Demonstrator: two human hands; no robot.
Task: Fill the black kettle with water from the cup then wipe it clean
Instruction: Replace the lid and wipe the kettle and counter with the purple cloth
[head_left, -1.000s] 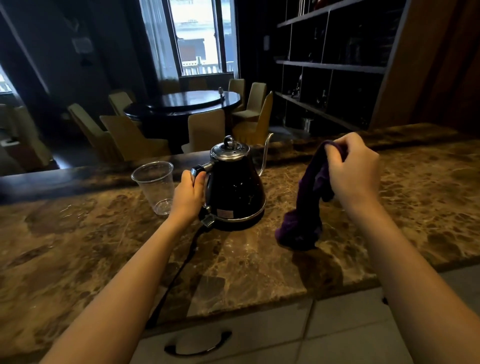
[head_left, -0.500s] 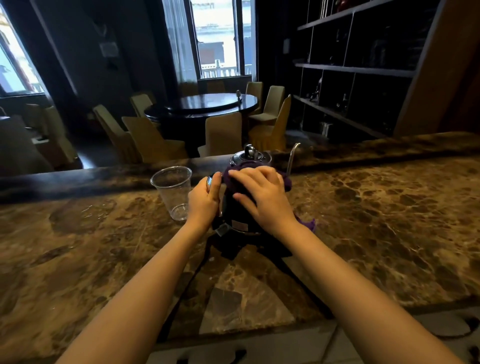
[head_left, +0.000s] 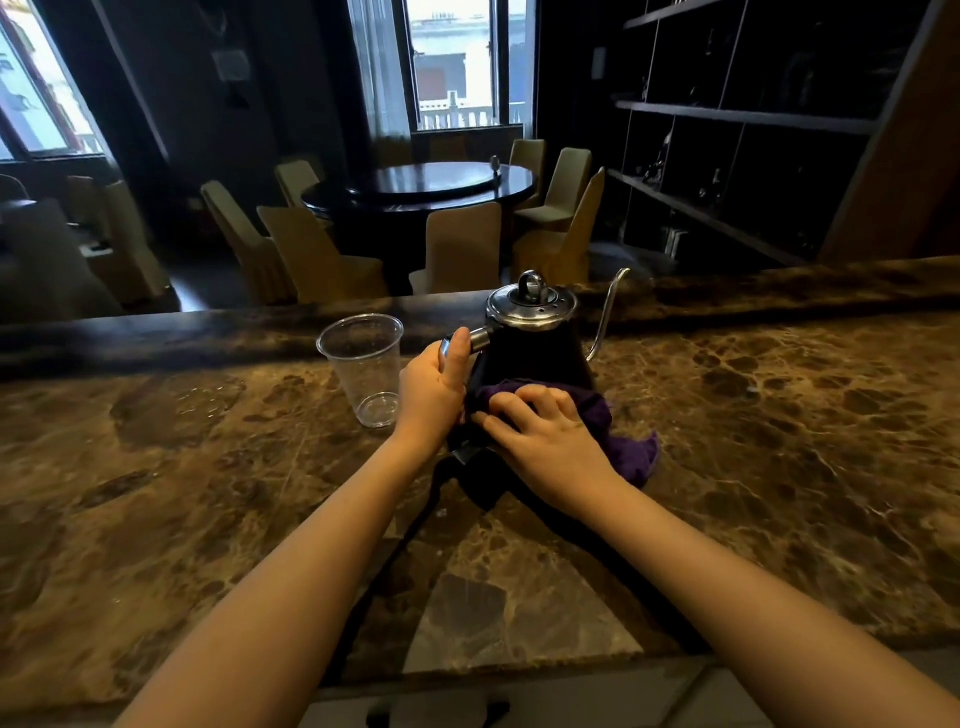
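The black kettle (head_left: 535, 351) with a steel lid and thin gooseneck spout stands upright on the marble counter (head_left: 753, 441). My left hand (head_left: 434, 387) is closed around its handle on the left side. My right hand (head_left: 545, 439) presses a purple cloth (head_left: 621, 447) flat against the kettle's lower front; part of the cloth trails onto the counter to the right. A clear plastic cup (head_left: 366, 366) stands upright just left of my left hand and looks empty.
A black power cord (head_left: 410, 530) runs from the kettle's base toward the counter's near edge. Beyond the counter are a round dark table (head_left: 426, 184) with several chairs and dark shelving (head_left: 727, 119) at the right.
My right hand brought the purple cloth from the right onto the kettle, then slid it down from near the lid to the lower body. My left hand stayed on the handle.
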